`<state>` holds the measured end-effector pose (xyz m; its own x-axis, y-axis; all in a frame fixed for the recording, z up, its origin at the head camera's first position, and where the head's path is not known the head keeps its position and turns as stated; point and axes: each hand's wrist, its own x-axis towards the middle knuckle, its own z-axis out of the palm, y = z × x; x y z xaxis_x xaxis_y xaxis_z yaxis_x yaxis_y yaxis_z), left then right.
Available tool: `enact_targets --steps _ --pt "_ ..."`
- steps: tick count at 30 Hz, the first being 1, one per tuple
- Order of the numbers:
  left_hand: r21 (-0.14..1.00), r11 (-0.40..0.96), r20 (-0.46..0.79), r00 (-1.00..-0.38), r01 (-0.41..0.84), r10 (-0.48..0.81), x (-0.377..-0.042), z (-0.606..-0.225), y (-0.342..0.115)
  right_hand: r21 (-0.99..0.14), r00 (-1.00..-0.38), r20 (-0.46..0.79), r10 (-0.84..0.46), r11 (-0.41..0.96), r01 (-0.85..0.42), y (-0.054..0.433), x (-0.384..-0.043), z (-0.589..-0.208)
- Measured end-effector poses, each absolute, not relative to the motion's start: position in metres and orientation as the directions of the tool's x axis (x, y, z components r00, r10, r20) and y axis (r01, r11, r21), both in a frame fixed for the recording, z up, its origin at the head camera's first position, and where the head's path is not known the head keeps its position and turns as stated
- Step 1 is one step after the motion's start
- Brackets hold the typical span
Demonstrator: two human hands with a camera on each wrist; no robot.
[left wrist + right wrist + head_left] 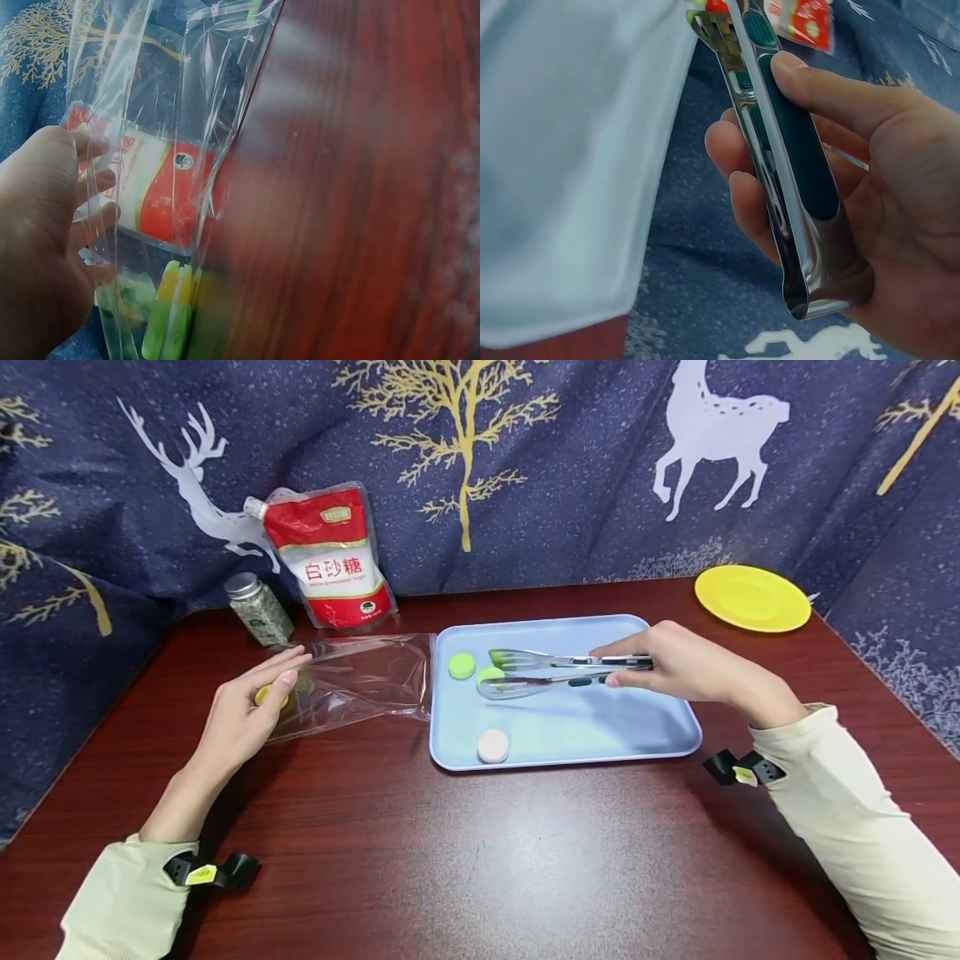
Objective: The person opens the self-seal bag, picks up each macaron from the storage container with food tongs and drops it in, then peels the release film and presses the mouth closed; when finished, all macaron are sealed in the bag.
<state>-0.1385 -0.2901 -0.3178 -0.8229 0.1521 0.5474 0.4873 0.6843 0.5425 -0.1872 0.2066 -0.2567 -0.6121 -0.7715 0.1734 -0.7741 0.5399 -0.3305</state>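
Note:
My right hand (686,668) grips metal tongs (802,247) with dark green handle pads, its thumb on one arm. The spread tong tips reach over a light blue tray (570,735), one on either side of a green macaron (491,677). Another green macaron (461,665) lies beside it, and a whitish macaron (492,746) lies at the front rim. On the left, my left hand (243,706) touches a clear plastic bag (375,672), fingers nearly straight and thumb apart. Inside the bag, a yellow macaron (264,695) shows near that hand; the left wrist view shows green and yellow there.
A red and white sugar pouch (333,560) stands at the back left, beside a glass jar (258,610) with a metal lid. At the back right corner lies a yellow plate (752,598). A dark blue patterned cloth (570,485) hangs behind the reddish-brown table (360,852).

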Motion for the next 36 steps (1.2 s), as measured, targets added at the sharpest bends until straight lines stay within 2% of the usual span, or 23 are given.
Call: enact_targets --steps 7,20,30,36 --pt "0.552 0.683 0.536 -0.831 0.477 0.148 -0.1381 -0.3171 -0.2897 -0.359 -0.61 0.177 -0.772 0.527 -0.771 0.2032 -0.1879 -0.2633" --pt "0.55 0.691 0.528 -0.837 0.469 0.148 -0.1366 -0.316 -0.2892 -0.33 -0.574 0.234 -0.785 0.492 -0.806 0.2032 -0.1899 -0.2652" --pt "0.565 0.677 0.516 -0.842 0.472 0.157 -0.1346 -0.317 -0.2889 -0.355 -0.643 0.187 -0.742 0.56 -0.749 0.2105 -0.1931 -0.2655" --pt "0.556 0.681 0.521 -0.838 0.477 0.161 -0.1355 -0.3168 -0.2889 -0.338 -0.62 0.223 -0.752 0.537 -0.773 0.2116 -0.1933 -0.2611"
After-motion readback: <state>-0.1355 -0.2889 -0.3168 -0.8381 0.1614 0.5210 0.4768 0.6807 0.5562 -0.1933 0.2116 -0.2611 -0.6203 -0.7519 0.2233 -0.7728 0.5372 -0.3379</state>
